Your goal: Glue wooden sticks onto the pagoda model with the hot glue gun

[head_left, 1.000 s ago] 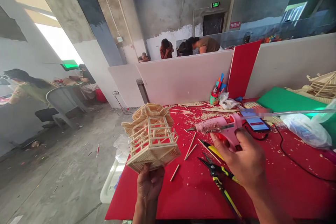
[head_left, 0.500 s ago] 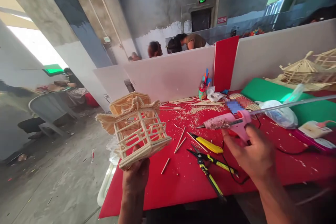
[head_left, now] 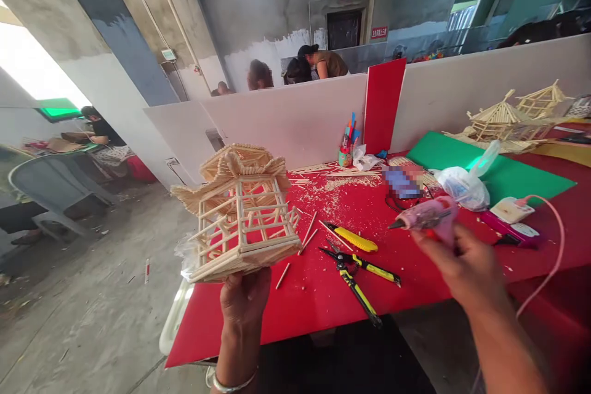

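grey walls and a white divider (head_left: 295, 126) stand behind a red table (head_left: 323, 308) with bits of wood all over it. the left hand (head_left: 244, 303) holds a little stick house (head_left: 237, 212) up from below, over the table's left edge, fingers closed on its base. the right hand (head_left: 462, 268) is wrapped around a pink glue gun (head_left: 427, 217) above the table, tip pointing left. yellow pliers (head_left: 355, 277) and a yellow knife (head_left: 353, 238) lie between the hands. more stick houses (head_left: 512, 117) sit far right by a green sheet (head_left: 508, 172). other people bend behind the divider.
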The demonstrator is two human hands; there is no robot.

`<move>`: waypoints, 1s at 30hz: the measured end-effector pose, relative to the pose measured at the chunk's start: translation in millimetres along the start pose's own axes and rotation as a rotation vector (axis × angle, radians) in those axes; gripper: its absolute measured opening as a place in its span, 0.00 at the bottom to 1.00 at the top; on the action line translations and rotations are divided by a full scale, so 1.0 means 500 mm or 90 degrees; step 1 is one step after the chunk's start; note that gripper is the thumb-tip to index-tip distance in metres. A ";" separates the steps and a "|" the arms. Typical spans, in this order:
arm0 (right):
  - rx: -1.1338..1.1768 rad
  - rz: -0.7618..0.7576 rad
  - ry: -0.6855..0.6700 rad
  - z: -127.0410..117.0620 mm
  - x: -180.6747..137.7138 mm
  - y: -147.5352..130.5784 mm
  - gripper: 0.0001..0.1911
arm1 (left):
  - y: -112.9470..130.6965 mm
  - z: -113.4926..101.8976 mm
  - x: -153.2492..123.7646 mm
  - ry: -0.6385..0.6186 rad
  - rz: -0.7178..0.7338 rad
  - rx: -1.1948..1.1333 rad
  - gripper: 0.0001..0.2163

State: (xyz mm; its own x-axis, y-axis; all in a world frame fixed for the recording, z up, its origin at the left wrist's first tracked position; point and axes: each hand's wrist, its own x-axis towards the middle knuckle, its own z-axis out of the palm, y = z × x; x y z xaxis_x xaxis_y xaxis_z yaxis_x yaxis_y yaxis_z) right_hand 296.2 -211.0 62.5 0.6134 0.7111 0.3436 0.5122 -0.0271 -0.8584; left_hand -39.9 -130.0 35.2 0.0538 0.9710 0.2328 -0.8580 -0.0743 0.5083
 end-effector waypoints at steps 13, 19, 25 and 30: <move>0.184 0.044 -0.120 0.107 -0.077 -0.086 0.23 | -0.007 0.030 0.003 -0.096 -0.072 -0.139 0.18; 0.188 -0.034 -0.175 0.118 -0.058 -0.112 0.21 | -0.076 0.065 0.022 -0.017 0.158 -0.053 0.19; 0.106 -0.164 -0.098 0.128 -0.039 -0.202 0.21 | -0.160 0.095 0.074 -0.156 0.236 -0.116 0.11; 0.014 -0.305 0.031 0.161 -0.019 -0.242 0.15 | -0.183 0.128 0.112 -0.315 0.278 -0.292 0.16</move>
State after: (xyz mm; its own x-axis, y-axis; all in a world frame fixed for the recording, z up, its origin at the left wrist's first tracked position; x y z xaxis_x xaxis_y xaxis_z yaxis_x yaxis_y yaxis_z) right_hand 180.2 -157.9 132.5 0.3389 0.6059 0.7197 0.7315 0.3113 -0.6066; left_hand 74.6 -83.5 54.8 -0.2070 0.6540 0.7277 -0.9724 -0.2193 -0.0796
